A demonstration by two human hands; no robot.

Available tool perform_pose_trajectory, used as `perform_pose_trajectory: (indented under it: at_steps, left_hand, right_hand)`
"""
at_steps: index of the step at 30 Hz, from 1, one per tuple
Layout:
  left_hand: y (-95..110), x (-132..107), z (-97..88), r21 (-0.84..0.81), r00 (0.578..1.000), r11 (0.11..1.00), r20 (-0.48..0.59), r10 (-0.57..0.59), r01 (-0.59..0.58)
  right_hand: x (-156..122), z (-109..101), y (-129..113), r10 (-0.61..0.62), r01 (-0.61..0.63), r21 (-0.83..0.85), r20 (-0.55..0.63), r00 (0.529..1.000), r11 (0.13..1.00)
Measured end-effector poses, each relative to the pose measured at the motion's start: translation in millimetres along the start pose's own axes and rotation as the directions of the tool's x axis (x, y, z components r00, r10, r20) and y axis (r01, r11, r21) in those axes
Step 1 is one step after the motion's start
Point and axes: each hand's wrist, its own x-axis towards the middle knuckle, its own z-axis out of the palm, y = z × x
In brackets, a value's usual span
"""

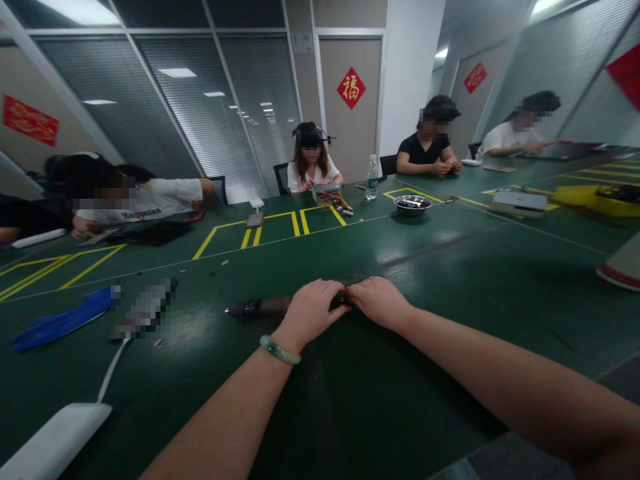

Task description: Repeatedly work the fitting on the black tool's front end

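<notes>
Both hands meet near the middle of the table. My left hand (314, 303), with a green and white bangle (280, 350) at its wrist, is closed, thumb and fingers around a small dark object (340, 300). On that object's other side, my right hand (377, 301) grips it with bent fingers. Behind the left hand lies a dark, pen-shaped power screwdriver (267, 307), its metal tip pointing left. Whether the dark object is the tool's rear end or a separate piece, I cannot tell.
Left lie a blue glove (65, 319), a blurred-out device (145, 310) and a white power strip (57, 440). Across the table are a metal bowl (412, 205), a water bottle (372, 179), a wired metal box (327, 193) and several seated people. A yellow tray (575, 196) stands right.
</notes>
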Motion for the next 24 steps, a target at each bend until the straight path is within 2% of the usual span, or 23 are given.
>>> perform_pose_trajectory:
  at_steps: [4, 9, 13, 15, 17, 19, 21, 22, 23, 24]
  left_hand:
    - [1, 0, -0.8, -0.011, 0.998, 1.000, -0.067, 0.017, -0.018]
    - [2, -2, -4.5, -0.027, 0.994, 0.998, -0.102, 0.047, -0.050]
    - [2, -6, -12.3, -0.051, 0.988, 0.994, -0.129, 0.085, -0.092]
    - [0, -9, -16.3, -0.055, 0.987, 0.994, -0.137, 0.082, -0.090]
    - [-4, -11, -19.2, -0.055, 0.988, 0.996, -0.144, 0.058, -0.066]
    - [-9, -13, -20.5, -0.057, 0.988, 0.998, -0.150, 0.028, -0.037]
    - [-12, -14, -20.3, -0.062, 0.989, 0.998, -0.150, 0.007, -0.016]
    - [-13, -14, -19.7, -0.065, 0.989, 0.998, -0.145, 0.001, -0.010]
    - [-14, -14, -18.9, -0.067, 0.991, 0.998, -0.136, -0.002, -0.008]
    - [-14, -14, -17.8, -0.069, 0.992, 0.998, -0.125, -0.002, -0.007]
  right_hand:
    - [1, 1, -3, -0.062, 0.063, -0.033, 0.024, 0.998, 0.997]
    - [-2, 3, -7, -0.113, 0.115, -0.091, 0.026, 0.993, 0.989]
    - [7, 1, -6, -0.082, 0.084, -0.120, 0.020, 0.996, 0.989]
    - [13, -3, 5, -0.035, 0.039, -0.138, 0.028, 0.999, 0.990]
    - [13, -9, 29, 0.040, -0.033, -0.169, 0.040, 0.998, 0.985]
    - [-1, -17, 67, 0.143, -0.130, -0.212, 0.044, 0.989, 0.969]
    - [-34, -28, 114, 0.273, -0.257, -0.249, 0.032, 0.962, 0.934]
    - [-57, -35, 137, 0.358, -0.344, -0.258, 0.008, 0.934, 0.903]
    - [-81, -43, 159, 0.437, -0.432, -0.255, -0.039, 0.899, 0.865]
    - [-105, -52, 178, 0.497, -0.519, -0.233, -0.149, 0.855, 0.822]
